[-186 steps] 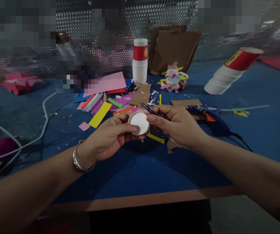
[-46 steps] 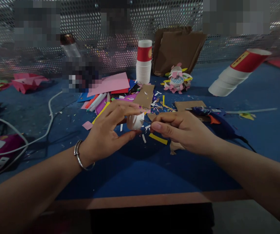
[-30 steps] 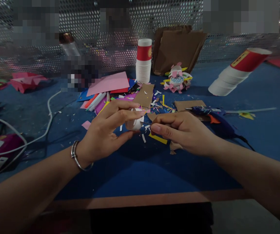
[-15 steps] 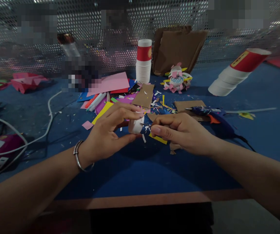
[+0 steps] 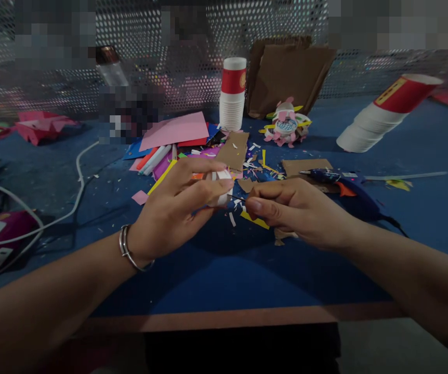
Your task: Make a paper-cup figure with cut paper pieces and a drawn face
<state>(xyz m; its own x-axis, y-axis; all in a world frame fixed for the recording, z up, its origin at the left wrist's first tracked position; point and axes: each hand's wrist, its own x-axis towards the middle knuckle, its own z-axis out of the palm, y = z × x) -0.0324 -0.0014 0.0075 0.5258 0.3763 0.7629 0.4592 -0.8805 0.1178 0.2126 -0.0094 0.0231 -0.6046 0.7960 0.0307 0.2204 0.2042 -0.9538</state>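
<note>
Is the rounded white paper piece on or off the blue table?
Off: the left hand clasps the white piece above the blue table.

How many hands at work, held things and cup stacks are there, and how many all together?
Hands: 2, left hand and right hand
Held things: 2, white piece and thin tool
Cup stacks: 2, upright stack and tilted stack
Total: 6

Two hands (image 5: 181, 200) (image 5: 302, 210), one white piece (image 5: 224, 199), one thin tool (image 5: 237, 197)
I count two cup stacks (image 5: 232, 98) (image 5: 388, 114), one pink-trimmed paper figure (image 5: 286, 124), one purple box (image 5: 19, 229).
</note>
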